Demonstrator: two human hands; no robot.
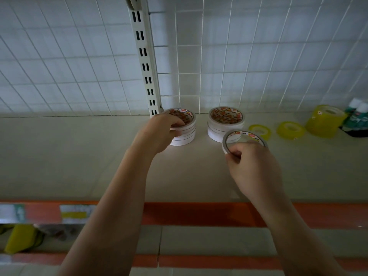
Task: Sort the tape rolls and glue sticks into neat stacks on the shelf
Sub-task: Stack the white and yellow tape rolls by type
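Shelf (79, 156) with two white tape stacks (184, 134) (yellow rolls (290, 130) beside)

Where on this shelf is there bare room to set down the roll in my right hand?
Bare shelf lies left of the left tape stack, and in front of both stacks. It is crowded right of the right stack: yellow rolls and glue bottles.

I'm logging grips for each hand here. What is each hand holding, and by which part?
The right hand pinches a single thin white tape roll by its near rim. The left hand grips the left white tape stack around its top rolls' side.
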